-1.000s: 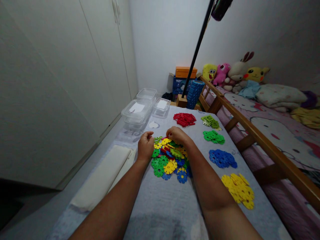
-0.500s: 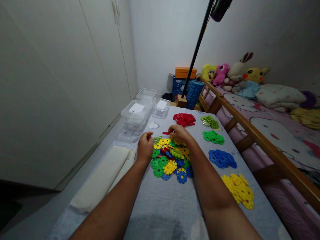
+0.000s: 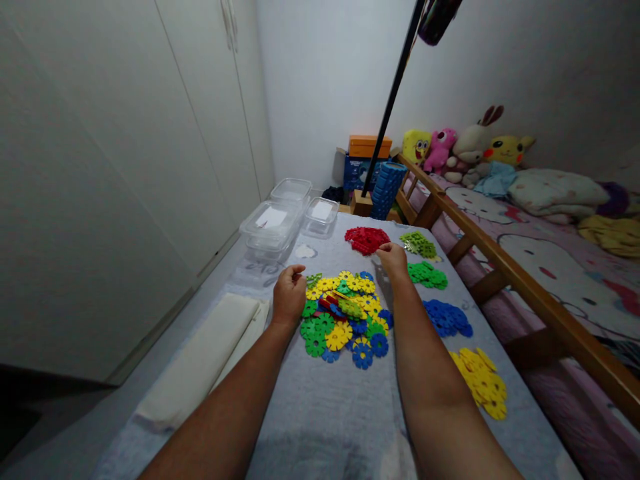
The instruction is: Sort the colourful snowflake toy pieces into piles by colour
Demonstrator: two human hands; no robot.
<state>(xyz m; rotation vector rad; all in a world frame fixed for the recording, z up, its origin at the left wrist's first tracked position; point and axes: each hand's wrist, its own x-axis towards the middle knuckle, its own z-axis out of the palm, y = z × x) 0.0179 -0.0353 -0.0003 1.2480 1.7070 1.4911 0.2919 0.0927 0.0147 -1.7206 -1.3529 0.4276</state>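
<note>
A mixed heap of flower-shaped plastic discs (image 3: 339,335) in yellow, green and blue lies on the cloth-covered table, with a few red pieces (image 3: 330,307) in it. My left hand (image 3: 289,297) rests at the heap's left edge, fingers curled inward, close to some light green pieces (image 3: 314,280). What its fingers may hold is hidden. Beyond the heap, my right hand (image 3: 394,260) is pinched closed, fingertips at the near right edge of a pile of red pieces (image 3: 367,239). Whether a red piece is between them cannot be made out.
Sorted piles of light green (image 3: 419,244), green (image 3: 427,275), blue (image 3: 447,319) and yellow pieces (image 3: 483,383) line the right side. Clear plastic containers (image 3: 273,223) stand back left, near a folded cream cloth (image 3: 205,360). A wooden bed rail (image 3: 485,273) runs along the right.
My right hand, which held a red strip above the heap, has moved right and away to the red pile. My left hand stays put.
</note>
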